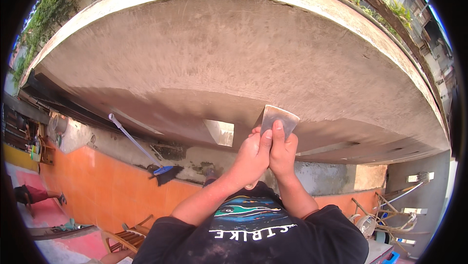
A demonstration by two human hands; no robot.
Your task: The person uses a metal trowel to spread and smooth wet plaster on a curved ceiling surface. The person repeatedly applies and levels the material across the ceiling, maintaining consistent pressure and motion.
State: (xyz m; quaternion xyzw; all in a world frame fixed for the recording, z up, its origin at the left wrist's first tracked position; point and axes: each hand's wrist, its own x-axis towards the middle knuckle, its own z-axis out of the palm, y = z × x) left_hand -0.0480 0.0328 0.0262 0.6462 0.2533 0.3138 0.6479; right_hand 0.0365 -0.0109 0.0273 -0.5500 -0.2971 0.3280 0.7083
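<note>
A scraper with a broad flat metal blade [281,115] is in front of me, its wide edge up against the rough grey-brown wall [204,49]. My right hand [284,152] grips it, with the thumb laid along the blade. My left hand [255,148] is closed beside the right one, and its thumb presses near the base of the blade. The two hands touch each other. Between them the handle is hidden.
A broom [168,170] with a blue head and pale stick leans against the wall at left. Below lies an orange tiled floor [112,186]. A wooden chair [129,237] stands behind me at left, and another person's leg [41,195] shows further left.
</note>
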